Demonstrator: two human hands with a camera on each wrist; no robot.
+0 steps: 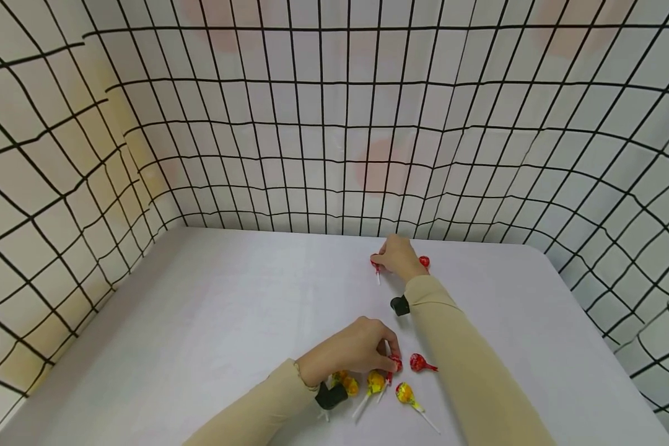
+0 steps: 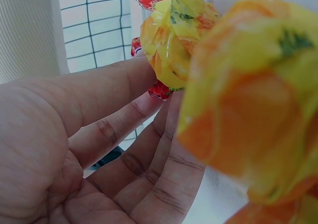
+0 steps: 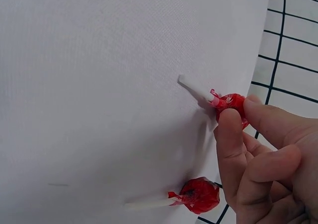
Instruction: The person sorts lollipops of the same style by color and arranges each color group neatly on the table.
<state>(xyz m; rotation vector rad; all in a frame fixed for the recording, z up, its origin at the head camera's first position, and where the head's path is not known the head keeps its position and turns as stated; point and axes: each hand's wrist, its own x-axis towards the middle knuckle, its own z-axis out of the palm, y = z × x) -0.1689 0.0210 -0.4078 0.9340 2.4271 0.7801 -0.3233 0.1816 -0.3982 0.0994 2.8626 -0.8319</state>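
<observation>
Lollipop in red wrapping (image 3: 231, 103) grasped by its round head between thumb and finger of the right hand (image 1: 399, 257), near the far edge of the white worktop (image 1: 228, 297); pale stick pointing back over the surface, away from the fingers. Just beside that hand, second red lollipop (image 3: 199, 195), lying untouched near the same edge. Nearer the person, left hand (image 1: 359, 347) bent down over a loose cluster, pinching third red lollipop (image 1: 396, 364) at the head, partly covered by the fingers, stick slanting toward the near edge. Beside it, yellow lollipop (image 1: 375, 381), stick slanting the same way; further left, yellow-and-orange wrappers (image 1: 350, 386) partly behind a black wrist device (image 1: 331, 395), exact count hidden. To the right, yellow-and-red lollipop (image 1: 405, 393), stick angled outward to the lower right, and fourth red lollipop (image 1: 417, 362), twisted end close to the beige right sleeve (image 1: 468, 365). Behind and along both sides of the worktop, black grid (image 1: 334, 126) against pale sheeting.
</observation>
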